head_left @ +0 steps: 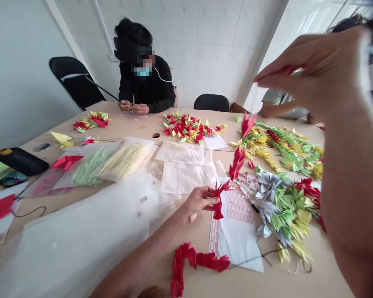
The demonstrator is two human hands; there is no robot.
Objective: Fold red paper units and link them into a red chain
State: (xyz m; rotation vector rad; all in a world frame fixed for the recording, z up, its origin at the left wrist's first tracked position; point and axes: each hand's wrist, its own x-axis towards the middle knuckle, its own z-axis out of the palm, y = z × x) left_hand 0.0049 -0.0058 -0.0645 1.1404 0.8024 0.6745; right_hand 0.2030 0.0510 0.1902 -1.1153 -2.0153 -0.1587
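Observation:
My left hand is closed on a bunch of red folded-paper cranes over a white label sheet. Above it, more red folded paper hangs in a line towards my right hand, apparently strung on a thread too thin to see. Raised high at the right, my right hand pinches thumb and fingers together. A little red shows between them, but what they hold is unclear. On the table below lies a bent red strand of folded paper.
Green, grey and yellow folded-paper strands cover the right side. Clear plastic bags and translucent sheets lie left. A mixed crane pile sits centrally. A person works opposite; another's arm rests at far right.

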